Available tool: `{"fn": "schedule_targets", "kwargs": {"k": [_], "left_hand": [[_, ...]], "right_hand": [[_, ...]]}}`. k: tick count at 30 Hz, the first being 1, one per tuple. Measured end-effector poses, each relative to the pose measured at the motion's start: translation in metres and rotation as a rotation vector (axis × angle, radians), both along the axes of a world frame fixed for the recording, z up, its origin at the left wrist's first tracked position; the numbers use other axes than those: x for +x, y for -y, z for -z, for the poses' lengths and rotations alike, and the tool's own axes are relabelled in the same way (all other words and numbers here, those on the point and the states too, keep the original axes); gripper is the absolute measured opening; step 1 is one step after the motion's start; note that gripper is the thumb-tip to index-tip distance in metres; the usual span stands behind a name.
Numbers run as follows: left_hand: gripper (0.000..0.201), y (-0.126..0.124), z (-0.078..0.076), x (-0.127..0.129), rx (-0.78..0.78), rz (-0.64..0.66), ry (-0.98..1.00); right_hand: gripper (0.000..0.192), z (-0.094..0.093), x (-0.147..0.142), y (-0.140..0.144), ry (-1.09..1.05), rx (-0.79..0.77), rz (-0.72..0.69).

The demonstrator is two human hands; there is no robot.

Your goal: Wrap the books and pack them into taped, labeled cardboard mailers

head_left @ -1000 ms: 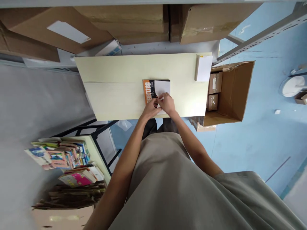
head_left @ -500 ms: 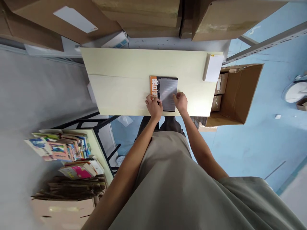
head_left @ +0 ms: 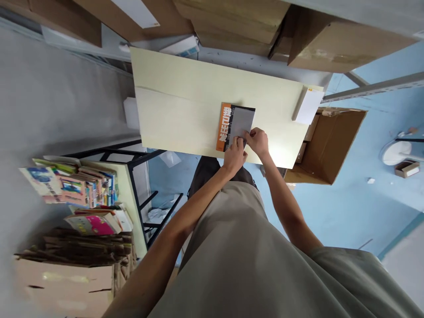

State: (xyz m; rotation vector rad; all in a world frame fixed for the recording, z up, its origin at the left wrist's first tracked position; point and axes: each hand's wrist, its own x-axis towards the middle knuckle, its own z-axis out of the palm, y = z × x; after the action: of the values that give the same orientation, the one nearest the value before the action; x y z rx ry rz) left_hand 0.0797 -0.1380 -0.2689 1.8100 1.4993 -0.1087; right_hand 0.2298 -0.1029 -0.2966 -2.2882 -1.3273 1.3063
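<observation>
An orange and black book (head_left: 226,125) lies flat on a pale yellow table (head_left: 185,106) near its front edge. A grey-white sheet (head_left: 242,121) covers the book's right part. My left hand (head_left: 235,155) rests on the book's near edge, fingers on the sheet's lower corner. My right hand (head_left: 257,140) pinches the same lower edge of the sheet from the right. Both hands meet at the book's near right corner.
A white pad (head_left: 308,106) lies at the table's right end. An open cardboard box (head_left: 334,141) stands on the blue floor to the right. Large cartons (head_left: 324,42) sit behind the table. A side table with stacked books (head_left: 79,190) and flattened cardboard (head_left: 79,251) is at left.
My hands, apart at the book's near corners half a second ago, have come together at its near right corner on the sheet. The view has swung and tilted.
</observation>
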Motion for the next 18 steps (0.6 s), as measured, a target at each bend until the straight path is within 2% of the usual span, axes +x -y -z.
{"fn": "schedule_targets", "kwargs": {"k": [2,4,6,7,9,12,14,15,18], "left_hand": [[0.044,-0.005,-0.007,-0.008,-0.031,0.0,-0.009],[0.047,-0.009,-0.01,-0.019,-0.049,-0.003,0.007],[0.05,-0.009,-0.012,-0.031,-0.048,-0.016,0.046],[0.051,-0.009,-0.013,-0.036,-0.042,-0.028,0.069],[0.052,-0.006,-0.014,-0.047,-0.019,-0.069,0.111],[0.053,-0.001,-0.015,-0.061,0.014,-0.15,0.164],[0.051,0.001,-0.016,-0.069,0.018,-0.207,0.199],[0.049,0.002,-0.017,-0.074,0.016,-0.238,0.213],[0.04,0.006,-0.016,-0.086,0.0,-0.366,0.247]], "right_hand": [[0.047,-0.021,0.013,-0.007,0.021,0.025,-0.161],[0.074,-0.043,0.026,-0.023,0.081,0.094,-0.364],[0.098,-0.06,0.032,-0.048,0.102,0.178,-0.618],[0.102,-0.065,0.031,-0.063,0.085,0.204,-0.757],[0.095,-0.065,0.024,-0.094,0.029,0.209,-1.017],[0.061,-0.047,0.007,-0.138,-0.008,0.122,-1.273],[0.039,-0.034,-0.002,-0.165,0.036,0.04,-1.33],[0.034,-0.029,-0.006,-0.179,0.062,0.0,-1.339],[0.04,-0.026,-0.019,-0.218,0.068,-0.124,-1.371]]}}
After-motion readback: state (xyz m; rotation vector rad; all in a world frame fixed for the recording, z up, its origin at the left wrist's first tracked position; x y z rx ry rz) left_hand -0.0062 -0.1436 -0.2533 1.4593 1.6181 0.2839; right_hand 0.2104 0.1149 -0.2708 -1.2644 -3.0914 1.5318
